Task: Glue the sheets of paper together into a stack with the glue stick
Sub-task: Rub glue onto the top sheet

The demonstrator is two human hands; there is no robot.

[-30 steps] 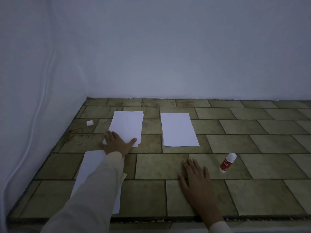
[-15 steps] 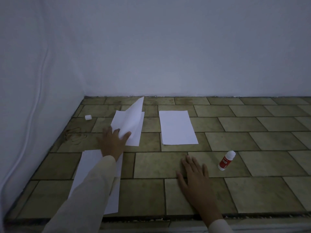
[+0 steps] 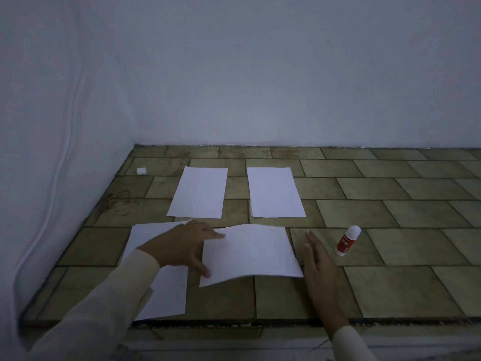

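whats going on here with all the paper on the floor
A person is laying out sheets on a tiled floor. The left hand holds one loose sheet by its edge, with the right hand open beside it. The capped glue stick lies untouched nearby. Three other paper piles rest flat.

Bare room corner, prob. a home or plain indoor space: olive-tan tiled floor (image 3: pixel 390 287) across lower frame, blank white walls (image 3: pixel 260 74) up top w/ a thin white cable (image 3: pixel 69 142) running down far left.
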